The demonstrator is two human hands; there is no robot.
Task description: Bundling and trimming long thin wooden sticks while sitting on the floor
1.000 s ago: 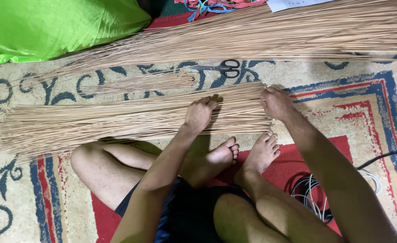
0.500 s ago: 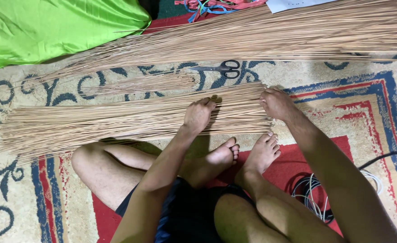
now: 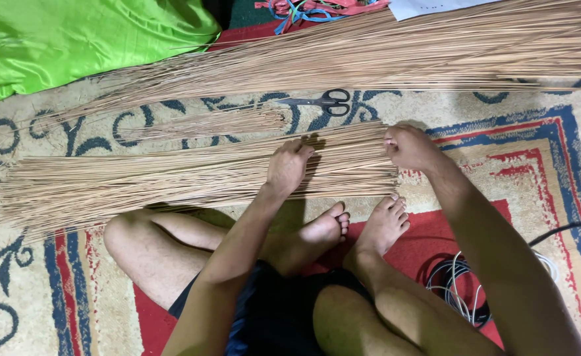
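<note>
At nine o'clock a green cloth [image 3: 73,39] lies beyond the patterned rug [image 3: 14,310]. The near bundle of thin tan sticks [image 3: 172,178] stretches across the rug's middle, in front of the person's bare feet. The left hand [image 3: 287,166] lies flat on it, fingers loosely spread. Toward three o'clock the right hand [image 3: 412,146] curls its fingers around the bundle's cut end. The sticks look light, stiff and brittle, apt to scatter; gathering them at the end seems safest. Scissors [image 3: 323,102] lie at twelve o'clock.
</note>
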